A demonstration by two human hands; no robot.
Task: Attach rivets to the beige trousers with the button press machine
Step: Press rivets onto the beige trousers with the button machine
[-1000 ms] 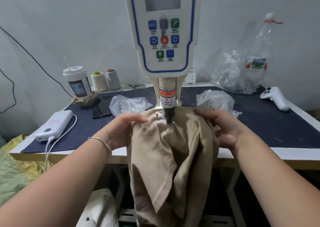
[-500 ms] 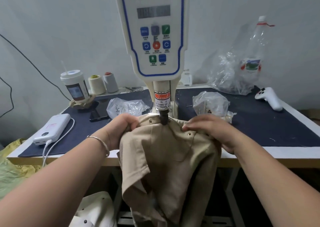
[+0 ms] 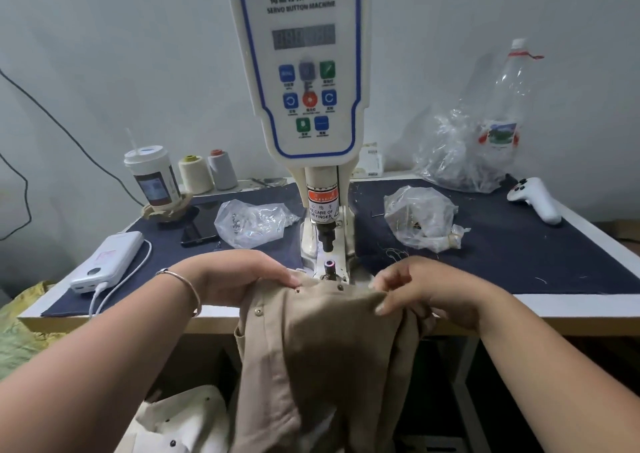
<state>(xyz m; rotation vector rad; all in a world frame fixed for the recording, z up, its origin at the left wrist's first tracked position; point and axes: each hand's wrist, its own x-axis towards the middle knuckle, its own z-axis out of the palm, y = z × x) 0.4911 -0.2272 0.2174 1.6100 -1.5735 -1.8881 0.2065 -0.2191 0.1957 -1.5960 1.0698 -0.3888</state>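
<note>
Item: beige trousers (image 3: 322, 348), waistband edge just in front of the button press machine (image 3: 304, 71) lower die (image 3: 329, 266), rest hanging off the table edge. Left hand (image 3: 239, 279) pinches the band left of the die; right hand (image 3: 426, 288) pinches it right. Rivets (image 3: 340, 288) already set. Advice: keep cloth taut, centre the mark, fingers clear.

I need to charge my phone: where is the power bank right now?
In the head view the white power bank lies at the table's front left corner on the dark mat, cable plugged in, left of the left hand.
</note>
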